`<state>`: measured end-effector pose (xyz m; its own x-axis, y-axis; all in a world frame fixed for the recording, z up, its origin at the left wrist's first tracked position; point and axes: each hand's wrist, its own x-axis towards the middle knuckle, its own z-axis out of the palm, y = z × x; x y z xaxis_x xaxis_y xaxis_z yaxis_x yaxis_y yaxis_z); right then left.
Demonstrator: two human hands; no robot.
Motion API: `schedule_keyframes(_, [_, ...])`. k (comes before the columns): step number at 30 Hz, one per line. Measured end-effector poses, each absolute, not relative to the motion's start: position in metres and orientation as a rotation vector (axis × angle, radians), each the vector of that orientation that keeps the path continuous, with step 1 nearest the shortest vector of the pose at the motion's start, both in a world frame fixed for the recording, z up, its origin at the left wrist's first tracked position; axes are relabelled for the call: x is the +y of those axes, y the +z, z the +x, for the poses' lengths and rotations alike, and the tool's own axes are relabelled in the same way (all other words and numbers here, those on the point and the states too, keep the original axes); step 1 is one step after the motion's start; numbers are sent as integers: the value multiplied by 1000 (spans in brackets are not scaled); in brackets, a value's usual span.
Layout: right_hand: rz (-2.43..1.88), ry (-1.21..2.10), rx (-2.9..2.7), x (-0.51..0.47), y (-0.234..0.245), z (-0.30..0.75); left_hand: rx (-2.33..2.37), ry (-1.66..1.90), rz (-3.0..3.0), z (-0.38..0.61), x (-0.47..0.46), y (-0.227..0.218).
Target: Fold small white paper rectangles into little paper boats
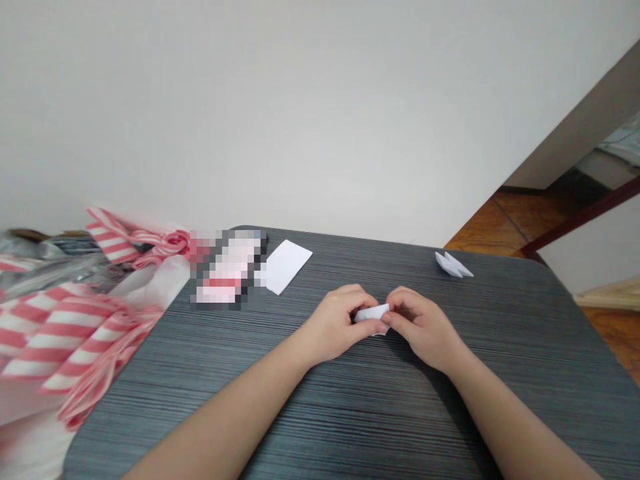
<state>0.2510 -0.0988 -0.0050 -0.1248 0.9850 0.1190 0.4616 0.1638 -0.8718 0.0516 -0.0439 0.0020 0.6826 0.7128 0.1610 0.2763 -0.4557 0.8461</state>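
Between my two hands is a small piece of folded white paper [373, 312], held low over the dark table. My left hand [340, 323] grips its left part, thumb along the near side and fingers behind. My right hand [420, 327] pinches its right end between thumb and fingers. Both thumb tips nearly meet at the paper's near edge. The fingers hide much of the paper, so its full shape does not show. Farther off to the right lies a folded white paper piece [453, 265] with pointed ends. A flat white paper rectangle [289, 267] lies beyond my left hand.
A blurred-out, phone-like object [230, 270] lies at the left of the dark wood-grain table [350, 413]. Red-and-white striped cloth [65, 327] is heaped beside the table's left edge. A white wall [320, 120] rises behind. Brown floor tiles [493, 223] show at the right.
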Motion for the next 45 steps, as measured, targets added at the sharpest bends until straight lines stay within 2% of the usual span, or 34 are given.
schedule_keyframes(7, [-1477, 1036, -1622, -101, -7, 250, 775, 640, 2029, 52, -45, 4])
schedule_keyframes(29, [-1510, 771, -1778, -100, 3, 247, 807, 556, 1935, 54, -48, -1])
schedule_keyframes(36, [-1501, 1010, -1687, -101, -3, 248, 873, 615, 1878, 54, -47, -1])
schedule_keyframes(45, [-1567, 963, -1775, -102, 3, 247, 854, 598, 1855, 55, -47, -3])
